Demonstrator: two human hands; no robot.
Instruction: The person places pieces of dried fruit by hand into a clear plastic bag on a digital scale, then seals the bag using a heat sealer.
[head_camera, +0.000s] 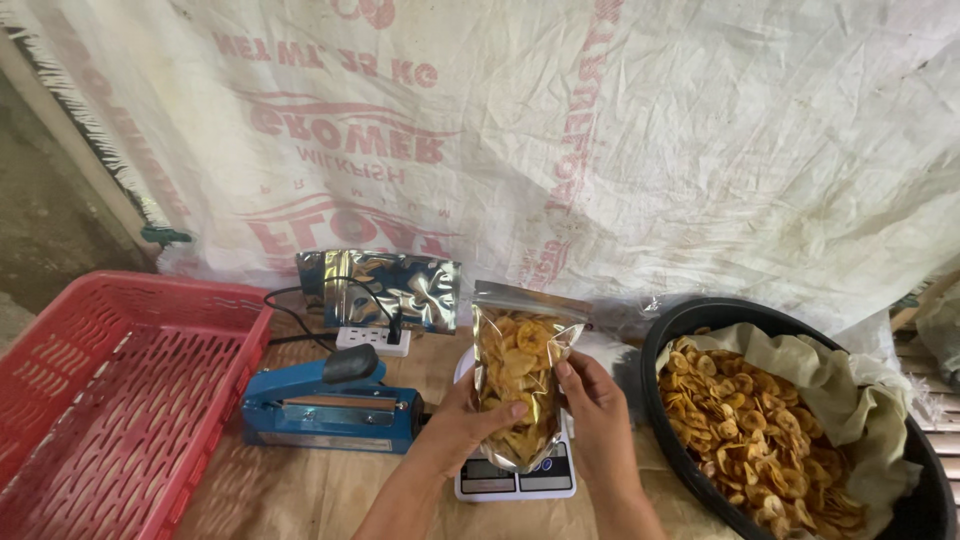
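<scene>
Red plastic crate (110, 390) far left; blue heat sealer (325, 410) beside; power strip (372, 340), foil pouches (385, 288) behind.

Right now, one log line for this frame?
left hand: holds chip pouch | right hand: steadies pouch | under: scale | near: heat sealer, chip basin

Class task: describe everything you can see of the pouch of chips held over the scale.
The pouch is a clear-fronted, foil-backed bag, shiny and crinkled, filled with yellow round chips. Its top edge looks open and unsealed. It stands upright, slightly tilted, over the white scale; whether it rests on it cannot be told. The left hand grips its left side, thumb across the front; the right hand supports its right side.
</scene>
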